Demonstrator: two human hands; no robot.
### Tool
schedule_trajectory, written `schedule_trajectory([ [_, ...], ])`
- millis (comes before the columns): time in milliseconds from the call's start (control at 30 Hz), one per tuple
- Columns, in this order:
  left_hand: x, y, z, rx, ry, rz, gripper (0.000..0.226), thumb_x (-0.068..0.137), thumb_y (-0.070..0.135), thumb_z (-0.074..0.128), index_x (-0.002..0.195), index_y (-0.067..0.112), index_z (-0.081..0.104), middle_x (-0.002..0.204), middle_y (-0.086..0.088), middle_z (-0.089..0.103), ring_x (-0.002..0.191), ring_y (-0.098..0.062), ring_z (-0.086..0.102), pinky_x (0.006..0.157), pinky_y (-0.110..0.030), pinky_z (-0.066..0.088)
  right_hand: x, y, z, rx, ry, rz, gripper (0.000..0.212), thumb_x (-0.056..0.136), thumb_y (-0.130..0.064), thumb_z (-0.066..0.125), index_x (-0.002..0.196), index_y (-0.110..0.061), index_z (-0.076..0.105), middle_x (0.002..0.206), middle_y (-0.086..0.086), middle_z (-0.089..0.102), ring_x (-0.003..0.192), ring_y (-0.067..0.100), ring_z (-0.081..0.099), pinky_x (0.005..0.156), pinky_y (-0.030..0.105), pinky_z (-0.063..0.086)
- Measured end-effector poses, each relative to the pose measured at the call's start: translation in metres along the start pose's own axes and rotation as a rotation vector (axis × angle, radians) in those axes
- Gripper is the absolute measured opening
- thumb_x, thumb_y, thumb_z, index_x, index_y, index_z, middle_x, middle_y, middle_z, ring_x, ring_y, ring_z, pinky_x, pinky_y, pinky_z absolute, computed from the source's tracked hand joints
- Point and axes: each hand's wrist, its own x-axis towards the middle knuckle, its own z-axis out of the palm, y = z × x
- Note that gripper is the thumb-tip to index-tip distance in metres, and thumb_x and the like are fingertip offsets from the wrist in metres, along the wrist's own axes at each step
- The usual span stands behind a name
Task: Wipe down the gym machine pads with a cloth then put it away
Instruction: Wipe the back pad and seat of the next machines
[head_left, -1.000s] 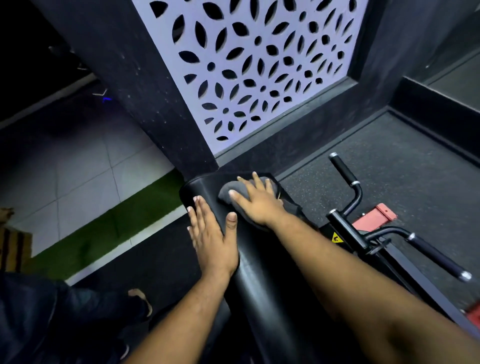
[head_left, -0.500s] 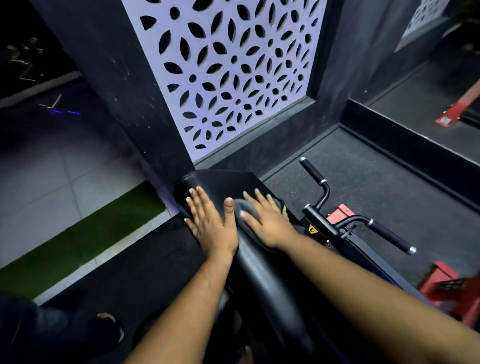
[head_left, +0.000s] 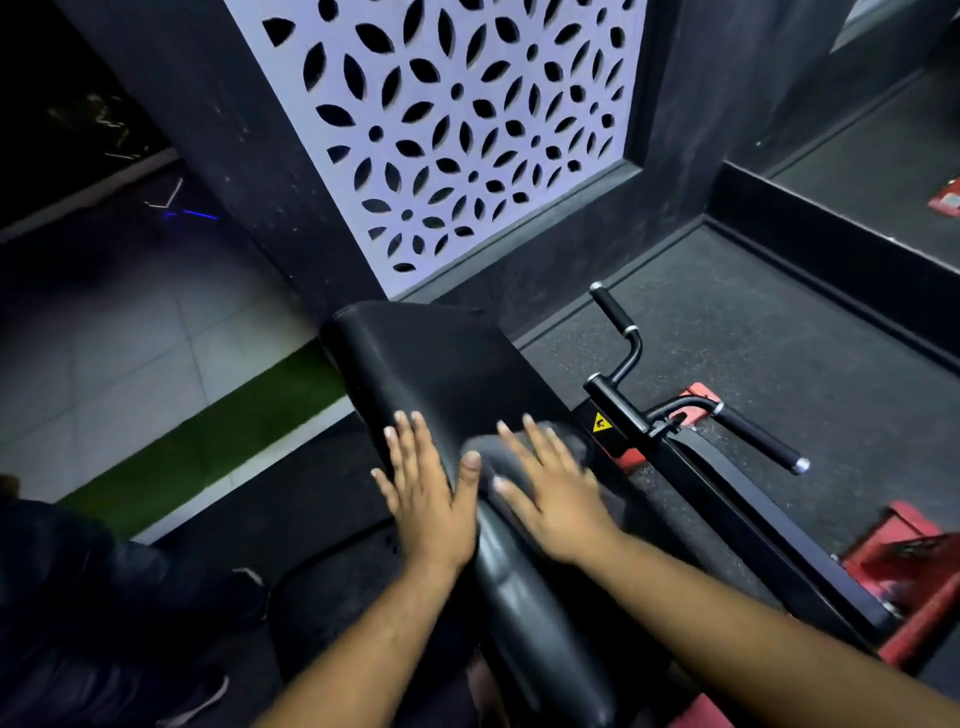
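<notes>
In the lower centre of the frame, the long black vinyl-covered machine pad (head_left: 441, 374) runs away from the viewer, smooth and faintly glossy, with rounded edges. The left hand (head_left: 427, 493) lies flat on its left flank, fingers straight and close together. The right hand (head_left: 558, 491) presses flat, fingers spread, on the crumpled grey cloth (head_left: 498, 457) at the pad's right side. My guess: on such slick upholstery the soft cloth could bunch or slide off the rounded edge if pressure eases. Right of centre stand black metal handles with ribbed grips (head_left: 613, 312). Beyond rises a white lattice panel with leaf-shaped cut-outs (head_left: 447, 130).
</notes>
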Motion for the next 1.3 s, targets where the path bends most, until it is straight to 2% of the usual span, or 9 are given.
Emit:
schedule_trajectory([
  [133, 0.001, 0.004, -0.001, 0.009, 0.031, 0.023, 0.109, 0.08, 0.092, 0.0, 0.161, 0.02, -0.005, 0.169, 0.009, -0.014, 0.154, -0.005, -0.019, 0.124, -0.053, -0.014, 0.059, -0.031, -0.006, 0.038, -0.023, 0.049, 0.071, 0.096, -0.073, 0.034, 0.157, -0.055, 0.002, 0.172, -0.009, -0.006, 0.158, 0.025, -0.002, 0.116, 0.07, 0.019],
  [333, -0.015, 0.008, -0.002, 0.108, 0.01, 0.173, 0.097, 0.091, 0.083, 0.011, 0.164, 0.018, 0.007, 0.172, 0.001, -0.003, 0.158, -0.011, -0.01, 0.124, -0.056, -0.011, -0.064, 0.047, -0.008, 0.014, -0.093, -0.143, 0.065, 0.097, -0.071, 0.035, 0.152, -0.066, 0.0, 0.167, -0.026, -0.011, 0.156, 0.01, 0.002, 0.112, 0.06, 0.03],
  [433, -0.011, 0.01, -0.002, 0.268, -0.104, 0.204, 0.097, 0.089, 0.085, 0.009, 0.164, 0.024, 0.004, 0.171, 0.006, -0.01, 0.156, -0.009, -0.015, 0.124, -0.058, -0.011, -0.063, 0.103, -0.008, -0.047, -0.128, -0.019, 0.061, 0.098, -0.071, 0.031, 0.148, -0.07, -0.004, 0.167, -0.027, -0.01, 0.157, 0.011, 0.003, 0.116, 0.071, 0.017],
  [533, -0.005, 0.014, -0.004, 0.423, -0.167, 0.257, 0.097, 0.088, 0.087, 0.005, 0.164, 0.026, 0.003, 0.171, 0.006, -0.013, 0.155, -0.01, -0.019, 0.124, -0.058, -0.012, 0.0, 0.092, -0.004, -0.001, -0.104, 0.175, 0.063, 0.099, -0.07, 0.033, 0.154, -0.061, 0.004, 0.171, -0.013, -0.002, 0.158, 0.019, 0.0, 0.116, 0.075, 0.007],
  [633, -0.002, 0.016, -0.006, 0.513, -0.22, 0.276, 0.1, 0.086, 0.088, 0.001, 0.164, 0.026, 0.003, 0.17, 0.006, -0.014, 0.155, -0.011, -0.022, 0.124, -0.058, -0.012, 0.037, 0.05, 0.001, 0.037, -0.07, 0.233, 0.065, 0.099, -0.07, 0.034, 0.158, -0.05, 0.014, 0.171, -0.007, 0.01, 0.155, 0.03, 0.013, 0.116, 0.067, 0.021],
  [767, -0.001, 0.019, -0.01, 0.556, -0.278, 0.25, 0.103, 0.083, 0.09, -0.005, 0.164, 0.027, 0.001, 0.169, 0.007, -0.018, 0.153, -0.011, -0.026, 0.122, -0.062, -0.013, -0.031, 0.069, -0.004, -0.043, -0.03, 0.049, 0.066, 0.095, -0.075, 0.032, 0.155, -0.057, 0.01, 0.163, -0.013, 0.025, 0.145, 0.024, 0.03, 0.108, 0.058, 0.034],
  [933, 0.023, 0.03, -0.012, 0.747, -0.369, 0.352, 0.102, 0.082, 0.094, -0.001, 0.163, 0.032, -0.005, 0.17, 0.004, -0.017, 0.153, -0.016, -0.028, 0.114, -0.072, -0.019, -0.019, 0.111, -0.007, -0.205, -0.12, 0.123, 0.073, 0.088, -0.084, 0.01, 0.155, -0.058, -0.004, 0.168, -0.013, 0.013, 0.156, 0.027, 0.011, 0.11, 0.079, -0.006],
  [1167, 0.032, 0.031, -0.008, 0.734, -0.396, 0.387, 0.102, 0.083, 0.094, 0.006, 0.163, 0.032, -0.001, 0.17, 0.007, -0.013, 0.155, -0.012, -0.022, 0.119, -0.067, -0.013, 0.131, 0.085, -0.004, -0.014, -0.043, 0.12, 0.061, 0.1, -0.069, 0.033, 0.155, -0.055, 0.013, 0.17, -0.013, 0.011, 0.154, 0.033, 0.021, 0.114, 0.071, 0.021],
  [1300, 0.033, 0.029, -0.009, 0.713, -0.397, 0.396, 0.102, 0.084, 0.093, 0.005, 0.163, 0.03, -0.005, 0.17, 0.007, -0.015, 0.155, -0.012, -0.02, 0.12, -0.066, -0.01, 0.151, 0.088, -0.007, 0.07, -0.061, 0.113, 0.062, 0.097, -0.071, 0.036, 0.154, -0.054, 0.019, 0.167, -0.01, 0.024, 0.147, 0.032, 0.03, 0.111, 0.062, 0.034],
])
